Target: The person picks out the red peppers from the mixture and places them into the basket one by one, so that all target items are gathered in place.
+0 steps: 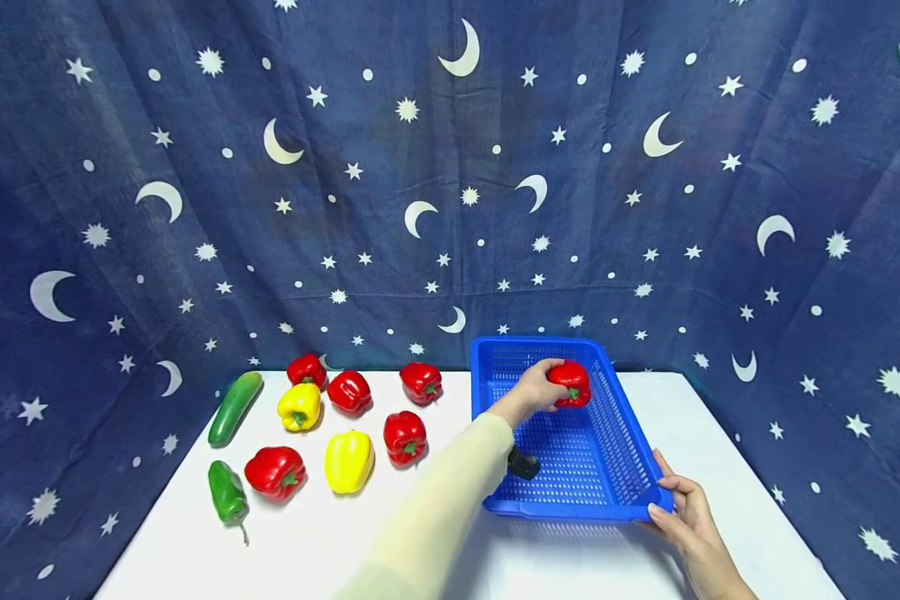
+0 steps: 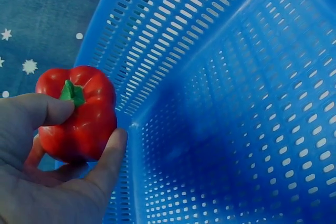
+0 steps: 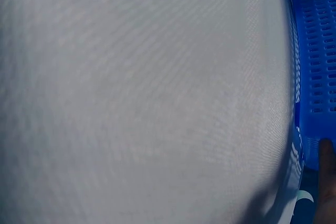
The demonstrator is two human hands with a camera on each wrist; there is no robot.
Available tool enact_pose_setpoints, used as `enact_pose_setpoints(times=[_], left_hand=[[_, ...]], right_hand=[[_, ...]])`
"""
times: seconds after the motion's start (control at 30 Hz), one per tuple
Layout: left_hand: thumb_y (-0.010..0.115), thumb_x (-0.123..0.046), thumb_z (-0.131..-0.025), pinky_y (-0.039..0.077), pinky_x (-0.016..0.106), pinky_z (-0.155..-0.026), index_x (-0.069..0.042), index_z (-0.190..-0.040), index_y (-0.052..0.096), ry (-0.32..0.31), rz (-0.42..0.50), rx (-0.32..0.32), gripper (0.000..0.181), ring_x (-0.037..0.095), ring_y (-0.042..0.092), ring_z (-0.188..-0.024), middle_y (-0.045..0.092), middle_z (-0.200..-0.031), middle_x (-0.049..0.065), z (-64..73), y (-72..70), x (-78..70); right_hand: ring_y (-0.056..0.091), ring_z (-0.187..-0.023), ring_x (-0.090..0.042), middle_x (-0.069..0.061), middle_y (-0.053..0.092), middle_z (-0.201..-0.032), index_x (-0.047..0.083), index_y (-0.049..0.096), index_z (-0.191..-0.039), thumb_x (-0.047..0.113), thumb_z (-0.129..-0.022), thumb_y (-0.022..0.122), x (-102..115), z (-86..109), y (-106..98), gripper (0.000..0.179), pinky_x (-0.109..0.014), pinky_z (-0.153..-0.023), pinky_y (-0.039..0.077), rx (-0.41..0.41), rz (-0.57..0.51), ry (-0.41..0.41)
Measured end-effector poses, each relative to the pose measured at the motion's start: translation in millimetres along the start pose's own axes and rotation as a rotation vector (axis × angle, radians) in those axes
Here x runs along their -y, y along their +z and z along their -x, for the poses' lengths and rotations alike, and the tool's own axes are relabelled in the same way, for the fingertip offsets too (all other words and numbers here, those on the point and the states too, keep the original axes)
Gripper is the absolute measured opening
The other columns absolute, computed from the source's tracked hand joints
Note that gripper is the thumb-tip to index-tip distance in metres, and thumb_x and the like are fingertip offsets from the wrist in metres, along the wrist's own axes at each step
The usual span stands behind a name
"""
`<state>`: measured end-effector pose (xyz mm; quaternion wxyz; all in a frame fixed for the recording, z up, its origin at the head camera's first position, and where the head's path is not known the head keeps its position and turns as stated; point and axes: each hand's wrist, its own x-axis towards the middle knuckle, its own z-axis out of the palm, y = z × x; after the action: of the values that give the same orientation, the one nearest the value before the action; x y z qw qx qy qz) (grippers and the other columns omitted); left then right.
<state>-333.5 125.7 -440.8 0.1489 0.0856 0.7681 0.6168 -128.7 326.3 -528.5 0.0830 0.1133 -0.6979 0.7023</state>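
No legible txt or nos.; R wrist view perhaps too blurry.

The head camera looks forward and down over the worktop (image 1: 292,554), while close wrist views, left inward, right alongside, share the blue basket (image 1: 570,511).

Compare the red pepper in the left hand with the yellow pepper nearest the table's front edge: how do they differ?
Color: the red pepper is red; the yellow pepper is yellow.
Support: the left hand grips the red pepper, while the yellow pepper rests on the white table.
Place: the red pepper appears over the blue basket in the head view; the yellow pepper lies left of it.
Both are glossy bell peppers.
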Motion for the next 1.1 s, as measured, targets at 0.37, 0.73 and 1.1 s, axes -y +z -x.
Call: enact_pose_setpoints(times=[0.37,0.73,1.1], left_hand=[[0.064,0.018,-0.083,0.061,0.047,-0.081,-0.011,-0.142,0.059,-0.034,0.003,-0.037,0.066,0.031,0.061,-0.106,0.057,-0.132,0.016,-12.5,11.0,19.0],[0.067,0.020,-0.082,0.063,0.047,-0.073,-0.010,-0.143,0.058,-0.045,-0.063,-0.023,0.069,0.034,0.063,-0.100,0.057,-0.134,0.018,-22.0,12.6,28.0],[0.065,0.014,-0.085,0.062,0.039,-0.070,-0.011,-0.147,0.054,-0.052,-0.097,-0.036,0.068,0.031,0.063,-0.100,0.055,-0.137,0.018,-25.0,7.6,36.1]], right_hand=[[0.042,-0.134,0.008,-0.018,-0.005,-0.170,0.001,0.024,-0.133,-0.003,-0.106,0.042,-1,5.7,3,0.032,-0.024,-0.095,0.052,-0.016,-0.040,0.001],[0.041,-0.136,0.007,-0.014,-0.001,-0.171,-0.003,0.022,-0.133,-0.004,-0.106,0.042,-3,4.4,1,0.033,-0.025,-0.096,0.053,0.004,-0.033,-0.014],[0.041,-0.137,0.005,-0.012,0.000,-0.171,-0.003,0.023,-0.132,-0.005,-0.106,0.040,-1,2.0,-1,0.031,-0.026,-0.095,0.053,0.019,-0.019,-0.049]])
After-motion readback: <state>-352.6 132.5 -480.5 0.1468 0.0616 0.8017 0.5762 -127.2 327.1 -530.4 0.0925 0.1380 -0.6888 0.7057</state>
